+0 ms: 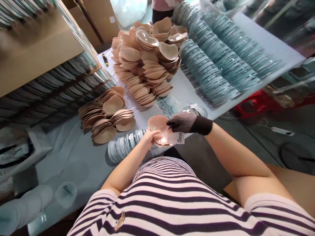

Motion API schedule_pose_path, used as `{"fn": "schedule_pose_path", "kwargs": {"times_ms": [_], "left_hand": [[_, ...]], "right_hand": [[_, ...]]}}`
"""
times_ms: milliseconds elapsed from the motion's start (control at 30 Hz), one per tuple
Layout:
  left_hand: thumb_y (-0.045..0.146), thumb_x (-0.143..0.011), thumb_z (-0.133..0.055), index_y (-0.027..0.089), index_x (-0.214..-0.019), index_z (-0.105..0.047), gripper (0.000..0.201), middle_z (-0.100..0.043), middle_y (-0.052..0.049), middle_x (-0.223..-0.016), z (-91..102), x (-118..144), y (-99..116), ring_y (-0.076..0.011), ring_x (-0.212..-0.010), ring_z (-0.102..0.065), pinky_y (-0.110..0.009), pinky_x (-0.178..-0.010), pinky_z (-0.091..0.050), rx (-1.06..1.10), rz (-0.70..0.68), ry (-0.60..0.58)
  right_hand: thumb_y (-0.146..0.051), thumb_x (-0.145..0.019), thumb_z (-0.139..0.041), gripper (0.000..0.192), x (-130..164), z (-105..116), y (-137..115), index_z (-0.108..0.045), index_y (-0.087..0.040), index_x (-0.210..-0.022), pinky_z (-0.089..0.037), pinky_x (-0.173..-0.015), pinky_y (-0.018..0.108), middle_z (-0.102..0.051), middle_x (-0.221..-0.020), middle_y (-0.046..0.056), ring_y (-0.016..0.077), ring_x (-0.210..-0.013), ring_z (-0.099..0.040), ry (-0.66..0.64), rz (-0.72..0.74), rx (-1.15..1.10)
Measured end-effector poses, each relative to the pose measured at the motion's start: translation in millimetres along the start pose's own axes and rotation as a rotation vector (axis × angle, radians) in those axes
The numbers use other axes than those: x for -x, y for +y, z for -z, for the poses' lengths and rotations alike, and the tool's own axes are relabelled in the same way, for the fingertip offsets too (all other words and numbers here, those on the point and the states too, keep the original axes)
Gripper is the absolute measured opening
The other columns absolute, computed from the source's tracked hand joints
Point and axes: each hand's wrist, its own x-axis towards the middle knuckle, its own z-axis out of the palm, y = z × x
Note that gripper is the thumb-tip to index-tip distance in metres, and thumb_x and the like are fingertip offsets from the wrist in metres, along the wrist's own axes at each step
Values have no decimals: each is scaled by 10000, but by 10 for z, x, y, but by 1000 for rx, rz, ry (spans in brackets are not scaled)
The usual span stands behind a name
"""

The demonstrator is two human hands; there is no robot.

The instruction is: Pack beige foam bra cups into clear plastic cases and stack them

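Striped shirt (172,196) nearest; cup stacks (150,56) beyond held cup (157,124).

White-topped table (190,88), in use. Centre, far side: large heap of nested beige cups (150,56). Left: smaller cup group (112,107). Right: clear bluish round cases (218,54), on edge, in rows. Near edge: line of similar cases (121,148), partly hidden. Far left: yellow-black tool (105,60). Middle: printed clear packet (169,104).
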Motion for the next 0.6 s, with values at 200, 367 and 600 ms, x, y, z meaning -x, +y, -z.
{"fn": "schedule_pose_path", "kwargs": {"times_ms": [200,367,600], "left_hand": [[596,-642,-862,196,-1141,-712,657,-742,-107,-1204,45,119,-110,-319,-1225,-639,-409,-1024,-526,101,25,-198],[258,-519,-956,169,-1219,-676,759,-765,-95,-1119,1,189,-131,-320,-1146,-675,-416,-1012,-523,-50,-78,-264],[292,-495,-951,223,-1368,-590,947,-751,-94,-1158,-170,197,-138,-308,-1075,-699,-395,-930,-553,36,-26,-251]], "right_hand": [[-203,-658,-809,226,-510,-604,-115,-749,-196,-876,-347,-1145,550,-642,-1365,106,399,-1327,-486,105,-45,402],[-228,-857,-636,424,-275,-665,-14,-655,-103,-1261,-411,-1127,468,-600,-1413,176,304,-1280,-560,403,-64,227],[-243,-965,-485,316,21,-785,-21,-692,-145,-1183,-493,-1009,361,-712,-1231,130,251,-1126,-662,451,-368,124]]}}
